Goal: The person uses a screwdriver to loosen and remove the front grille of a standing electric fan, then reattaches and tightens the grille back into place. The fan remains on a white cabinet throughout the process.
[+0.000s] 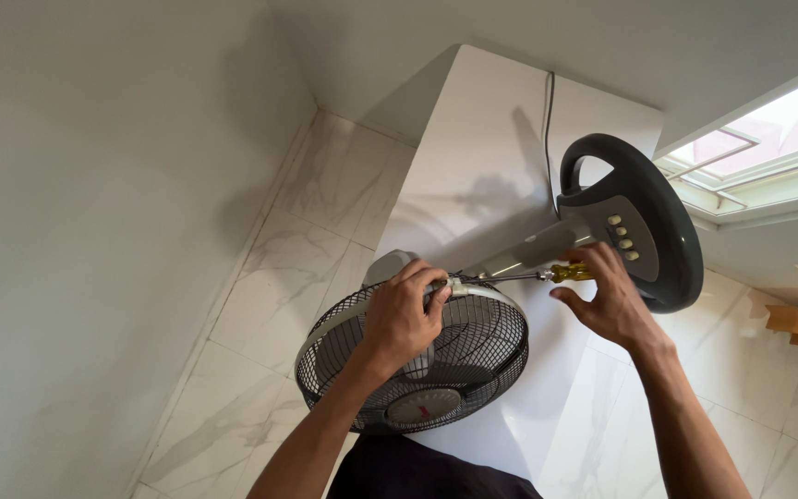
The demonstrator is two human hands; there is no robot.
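The fan (436, 365) grille is gripped at its rim by the left hand (401, 319). A yellow-handled screwdriver (547, 273) is held in the right hand (613, 296), its tip laid against the rim, beside the round base (667, 231).

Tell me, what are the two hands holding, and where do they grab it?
The left hand grips the fan at the top rim of its cage. The right hand holds a screwdriver by its yellow handle.

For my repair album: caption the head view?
Left hand steadies fan grille while right hand works a yellow-handled screwdriver.
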